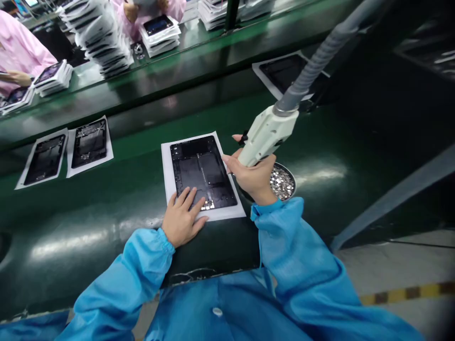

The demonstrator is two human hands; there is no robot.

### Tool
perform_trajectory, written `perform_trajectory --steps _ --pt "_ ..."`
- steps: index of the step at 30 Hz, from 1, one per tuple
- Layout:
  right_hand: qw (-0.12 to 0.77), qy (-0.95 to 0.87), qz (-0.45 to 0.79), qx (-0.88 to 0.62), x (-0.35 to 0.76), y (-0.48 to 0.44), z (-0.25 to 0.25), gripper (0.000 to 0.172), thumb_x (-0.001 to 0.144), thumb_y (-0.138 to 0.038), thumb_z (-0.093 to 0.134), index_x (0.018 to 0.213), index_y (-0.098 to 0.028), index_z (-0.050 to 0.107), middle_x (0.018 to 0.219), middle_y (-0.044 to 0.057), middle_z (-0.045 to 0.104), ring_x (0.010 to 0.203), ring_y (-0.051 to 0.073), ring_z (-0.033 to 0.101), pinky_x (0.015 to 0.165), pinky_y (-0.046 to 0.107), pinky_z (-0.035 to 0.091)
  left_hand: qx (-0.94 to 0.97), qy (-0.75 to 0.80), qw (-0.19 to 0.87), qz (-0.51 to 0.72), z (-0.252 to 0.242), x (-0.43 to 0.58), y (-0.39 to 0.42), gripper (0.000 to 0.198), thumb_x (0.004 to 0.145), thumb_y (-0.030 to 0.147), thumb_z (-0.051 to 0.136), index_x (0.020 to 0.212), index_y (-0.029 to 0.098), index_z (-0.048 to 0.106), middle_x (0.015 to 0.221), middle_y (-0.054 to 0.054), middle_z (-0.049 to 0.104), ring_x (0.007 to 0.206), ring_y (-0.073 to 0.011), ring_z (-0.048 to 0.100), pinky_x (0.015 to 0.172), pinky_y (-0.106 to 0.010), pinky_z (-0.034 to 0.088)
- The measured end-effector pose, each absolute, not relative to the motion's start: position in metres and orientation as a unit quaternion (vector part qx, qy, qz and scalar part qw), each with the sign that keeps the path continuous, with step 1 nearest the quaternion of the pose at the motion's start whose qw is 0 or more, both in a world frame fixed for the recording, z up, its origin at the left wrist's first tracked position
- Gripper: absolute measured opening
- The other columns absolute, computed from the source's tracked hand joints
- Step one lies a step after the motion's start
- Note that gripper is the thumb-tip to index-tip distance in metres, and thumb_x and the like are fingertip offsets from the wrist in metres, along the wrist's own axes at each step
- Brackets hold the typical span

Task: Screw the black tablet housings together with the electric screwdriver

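Observation:
A black tablet housing [192, 175] with its inner side up lies on a white sheet [169, 189] in front of me. My left hand [183, 215] rests flat with spread fingers on its lower left corner. Wrapped round the handle of a pale green air gun [268, 132] is my right hand [254, 175], just off the housing's right edge. A ribbed grey hose [313, 61] runs from the gun up to the upper right. Partly behind my right wrist stands a round bowl [294, 182] full of small shiny metal pieces [282, 182].
Two more opened housings [46, 158] [89, 142] lie on sheets at left, and another device [280, 71] at the back right. Beyond the green ledge, tall stacks [101, 35] stand near co-workers in pink sleeves [24, 42]. A grey bar [394, 199] slants across the right.

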State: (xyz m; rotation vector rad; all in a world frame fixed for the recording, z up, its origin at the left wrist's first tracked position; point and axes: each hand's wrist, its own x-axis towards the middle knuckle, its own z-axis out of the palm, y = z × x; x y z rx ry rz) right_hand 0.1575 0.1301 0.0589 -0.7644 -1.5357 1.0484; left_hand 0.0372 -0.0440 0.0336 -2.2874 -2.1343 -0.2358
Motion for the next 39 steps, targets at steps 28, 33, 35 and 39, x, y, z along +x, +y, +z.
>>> perform_trajectory --steps 28,33,35,39 --pt "0.535 -0.683 0.406 -0.287 0.159 0.137 0.058 0.031 0.07 -0.034 0.074 0.05 -0.024 0.053 0.052 0.001 0.058 0.063 0.022 0.065 0.059 0.035 0.053 -0.247 -0.805 -0.097 -0.531 0.051 -0.119 0.033 0.023 0.067 0.018 0.059 0.088 0.018 0.049 0.056 0.004 0.058 0.044 -0.0092 0.05 0.046 -0.019 0.038" --pt "0.506 -0.698 0.408 -0.299 0.156 0.138 0.051 0.033 0.073 -0.04 0.072 0.053 -0.024 0.051 0.052 0.0 0.058 0.056 0.02 0.062 0.052 0.032 0.051 -0.25 -0.844 -0.031 -0.473 0.061 -0.171 0.073 0.036 0.075 0.017 0.058 0.11 0.012 0.051 0.071 -0.004 0.066 0.057 -0.0128 0.061 0.056 -0.022 0.046" --pt "0.499 -0.704 0.407 -0.301 0.155 0.139 0.048 0.033 0.073 -0.041 0.071 0.053 -0.024 0.051 0.051 -0.001 0.058 0.057 0.02 0.063 0.051 0.031 0.05 -0.263 -0.866 -0.017 -0.425 0.064 -0.192 0.074 0.039 0.074 0.019 0.064 0.111 0.012 0.054 0.081 -0.009 0.069 0.073 -0.0169 0.067 0.068 -0.026 0.051" --pt "0.492 -0.713 0.411 -0.283 0.157 0.139 0.05 0.033 0.073 -0.04 0.071 0.053 -0.024 0.051 0.049 0.0 0.057 0.063 0.023 0.066 0.051 0.03 0.05 -0.304 -0.91 0.001 -0.283 0.074 -0.231 0.043 0.027 0.067 0.017 0.072 0.093 0.015 0.066 0.1 -0.014 0.071 0.104 -0.0267 0.064 0.094 -0.034 0.046"
